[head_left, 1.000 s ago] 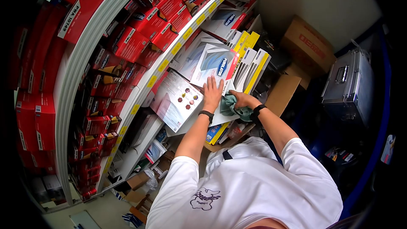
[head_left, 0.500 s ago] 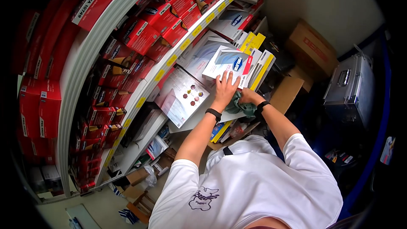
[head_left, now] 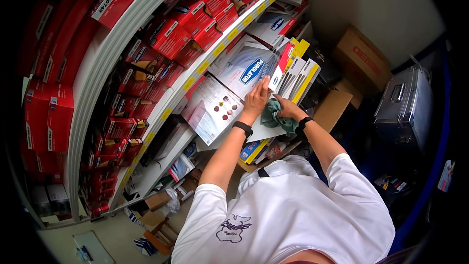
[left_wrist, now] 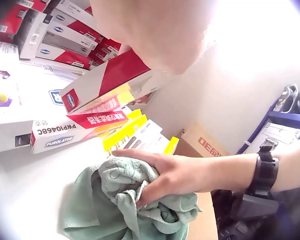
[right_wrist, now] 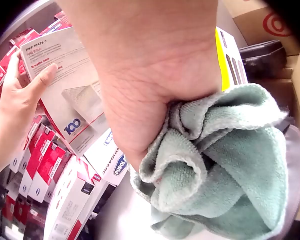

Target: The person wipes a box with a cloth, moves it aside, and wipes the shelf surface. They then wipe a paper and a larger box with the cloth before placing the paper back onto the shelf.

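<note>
Tilted up on its edge, a red-and-white Purolator filter box point(head_left: 282, 67) is held by my left hand point(head_left: 257, 99). In the right wrist view, the left thumb lies on the printed face of this box point(right_wrist: 65, 90), with the fingers round its edge. My right hand point(head_left: 289, 108) grips a bunched green cloth point(head_left: 274, 117) close beside the box, over the white shelf surface point(left_wrist: 30, 185). Folds of the cloth hide most right fingertips in the right wrist view. A flat box with a large Purolator logo point(head_left: 252, 71) lies behind the left hand.
Another white box point(head_left: 211, 110) lies left of the hands. Yellow-edged boxes point(head_left: 305, 80) stand in a row to the right, near an open carton point(head_left: 332, 110). Red boxes point(head_left: 168, 36) fill the shelves above. A metal case point(head_left: 403, 98) stands at the right.
The filter box, earlier lying nearly flat under the left hand, has moved right and now stands tilted on edge, uncovering the large-logo box. The right hand keeps the cloth.
</note>
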